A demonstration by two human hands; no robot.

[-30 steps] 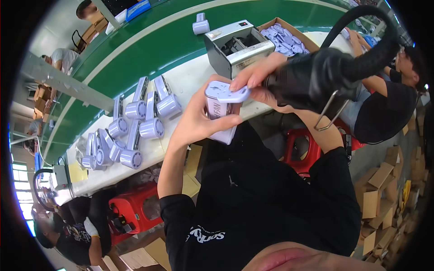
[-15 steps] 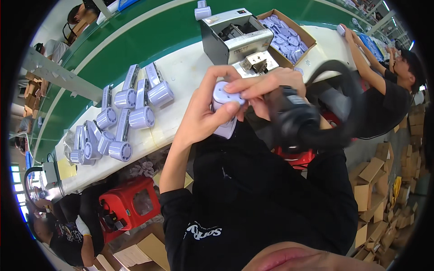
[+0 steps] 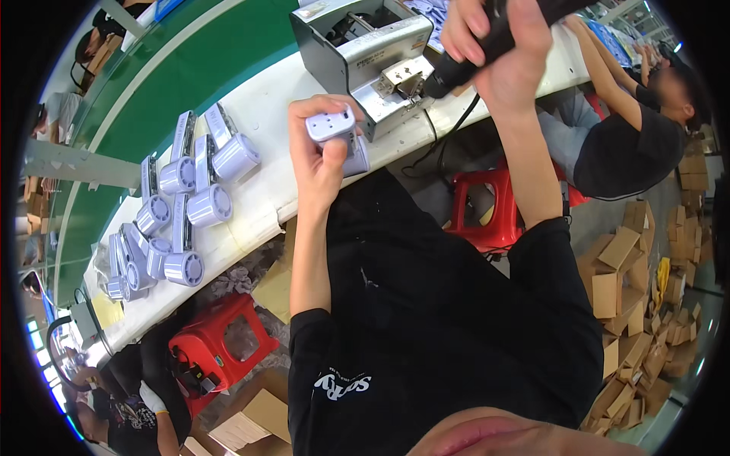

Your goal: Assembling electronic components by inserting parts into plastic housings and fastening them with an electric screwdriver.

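Observation:
My left hand (image 3: 313, 163) is closed round a lavender plastic appliance body (image 3: 328, 126) above the bench's front edge. The body's flat end, dotted with small holes, faces up, and my thumb presses its side. Up and to the right, my right hand (image 3: 521, 72) wraps round a black electric screwdriver (image 3: 464, 74). Its tip points down and left, right by the metal outlet (image 3: 403, 78) of a grey screw feeder (image 3: 376, 57); whether they touch I cannot tell.
Several lavender units (image 3: 211, 205) with round vented heads lie on the white bench (image 3: 262, 163) at left. Lavender parts (image 3: 435, 14) sit behind the feeder. A black cable (image 3: 456, 125) crosses the bench edge. Red stools (image 3: 220, 334), cardboard boxes (image 3: 620, 273) and a seated co-worker (image 3: 631, 144) are around.
My right hand has left the lavender body and now grips the screwdriver, up by the feeder. The left hand keeps the body, slightly farther left. The view has shifted.

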